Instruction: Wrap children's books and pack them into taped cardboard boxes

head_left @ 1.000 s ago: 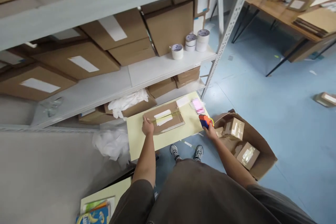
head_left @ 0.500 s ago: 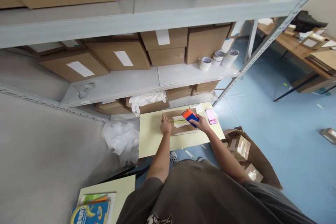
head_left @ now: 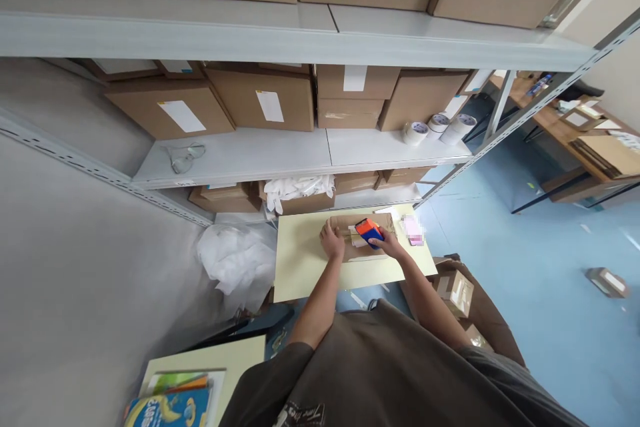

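Observation:
A brown cardboard box [head_left: 367, 255] lies lengthwise on a pale yellow table, with white and yellowish strips along its top. My left hand [head_left: 332, 240] rests over the box's left end, its fingers apart on the cardboard. In my right hand [head_left: 389, 243] is an orange-and-blue handheld tool [head_left: 369, 231], held at its blue end above the right half of the box. Its exact kind is too small to make out, and I cannot tell whether it touches the box. A pink-screened phone [head_left: 413, 230], partly blurred, lies beyond the box's right end.
Grey shelving [head_left: 280, 153] with cartons stands ahead, its upper shelf overhanging. Tape rolls [head_left: 415, 133] and safety glasses [head_left: 185, 157] sit on the middle shelf. White plastic [head_left: 237, 260] is left of the table [head_left: 300, 273]; a large open carton [head_left: 493, 310] with small boxes is right.
The camera view has shifted, moving the table and shelves rightward in the picture. My left hand now lies flatter over the box end. The orange-and-blue tool stays in my right hand.

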`<control>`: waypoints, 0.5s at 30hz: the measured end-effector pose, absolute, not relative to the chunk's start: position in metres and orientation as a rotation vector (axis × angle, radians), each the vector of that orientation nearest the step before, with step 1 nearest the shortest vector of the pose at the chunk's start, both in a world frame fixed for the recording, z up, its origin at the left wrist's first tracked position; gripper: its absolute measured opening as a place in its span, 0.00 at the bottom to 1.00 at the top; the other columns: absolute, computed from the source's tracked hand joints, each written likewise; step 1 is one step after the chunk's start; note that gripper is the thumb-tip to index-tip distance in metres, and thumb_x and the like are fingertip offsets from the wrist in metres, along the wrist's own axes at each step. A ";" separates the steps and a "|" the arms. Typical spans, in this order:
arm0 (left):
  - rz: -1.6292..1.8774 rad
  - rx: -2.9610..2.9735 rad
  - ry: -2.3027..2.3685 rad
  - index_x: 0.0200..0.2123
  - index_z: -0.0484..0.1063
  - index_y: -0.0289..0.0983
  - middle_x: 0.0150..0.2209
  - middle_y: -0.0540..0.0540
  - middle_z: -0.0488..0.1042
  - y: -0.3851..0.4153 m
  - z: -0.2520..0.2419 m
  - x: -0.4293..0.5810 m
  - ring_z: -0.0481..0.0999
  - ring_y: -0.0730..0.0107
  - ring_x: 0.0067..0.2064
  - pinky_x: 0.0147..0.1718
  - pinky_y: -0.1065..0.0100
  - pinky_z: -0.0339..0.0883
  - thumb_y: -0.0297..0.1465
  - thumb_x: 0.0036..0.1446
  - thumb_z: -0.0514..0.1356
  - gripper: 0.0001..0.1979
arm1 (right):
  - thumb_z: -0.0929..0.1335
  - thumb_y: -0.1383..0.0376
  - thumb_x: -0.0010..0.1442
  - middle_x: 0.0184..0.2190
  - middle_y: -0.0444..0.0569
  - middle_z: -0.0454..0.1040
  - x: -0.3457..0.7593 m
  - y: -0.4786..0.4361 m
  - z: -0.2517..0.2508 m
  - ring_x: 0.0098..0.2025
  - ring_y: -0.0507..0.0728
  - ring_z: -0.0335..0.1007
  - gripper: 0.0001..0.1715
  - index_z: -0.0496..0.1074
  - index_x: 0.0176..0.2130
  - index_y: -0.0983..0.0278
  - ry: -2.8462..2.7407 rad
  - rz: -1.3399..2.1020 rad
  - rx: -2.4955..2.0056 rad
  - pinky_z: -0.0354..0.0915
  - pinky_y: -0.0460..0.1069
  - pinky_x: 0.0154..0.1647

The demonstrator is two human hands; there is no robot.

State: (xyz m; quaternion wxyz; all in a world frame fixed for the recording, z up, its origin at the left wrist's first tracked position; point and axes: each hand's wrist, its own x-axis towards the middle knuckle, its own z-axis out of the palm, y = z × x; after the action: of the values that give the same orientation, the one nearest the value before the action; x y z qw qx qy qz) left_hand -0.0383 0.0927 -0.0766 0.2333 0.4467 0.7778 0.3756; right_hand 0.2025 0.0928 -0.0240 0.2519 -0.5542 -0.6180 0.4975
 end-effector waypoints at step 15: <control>1.037 1.182 1.383 0.55 0.82 0.37 0.57 0.37 0.83 0.094 -0.012 -0.046 0.81 0.53 0.59 0.60 0.57 0.73 0.45 0.70 0.62 0.21 | 0.76 0.39 0.54 0.36 0.46 0.78 0.204 0.101 -0.005 0.39 0.61 0.73 0.32 0.77 0.44 0.60 -1.850 1.357 -1.434 0.67 0.53 0.41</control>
State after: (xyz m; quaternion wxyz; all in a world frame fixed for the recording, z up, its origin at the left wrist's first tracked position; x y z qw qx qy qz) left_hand -0.0458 0.0936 -0.0116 0.5000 0.4889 0.5719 0.4288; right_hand 0.2043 0.1011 -0.0049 0.2160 -0.5175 -0.6676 0.4896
